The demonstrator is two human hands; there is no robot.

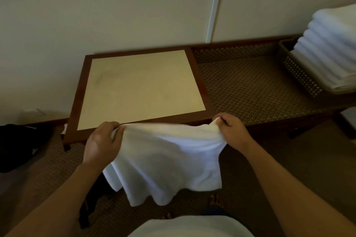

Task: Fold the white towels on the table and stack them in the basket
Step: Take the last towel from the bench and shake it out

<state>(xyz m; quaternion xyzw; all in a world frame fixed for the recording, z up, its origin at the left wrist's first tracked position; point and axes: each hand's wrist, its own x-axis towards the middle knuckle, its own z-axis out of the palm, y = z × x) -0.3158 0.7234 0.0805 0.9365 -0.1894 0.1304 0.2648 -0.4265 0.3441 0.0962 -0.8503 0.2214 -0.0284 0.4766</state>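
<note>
A white towel hangs in the air just in front of the near edge of the low wooden table. My left hand pinches its upper left corner and my right hand pinches its upper right corner, so the top edge is stretched between them. The towel's lower part drapes down toward the floor. At the far right a brown perforated basket holds a stack of several folded white towels.
The table stands against a cream wall on patterned brown carpet. A black bag or garment lies on the floor at the left. Another dark item lies on the floor under the towel.
</note>
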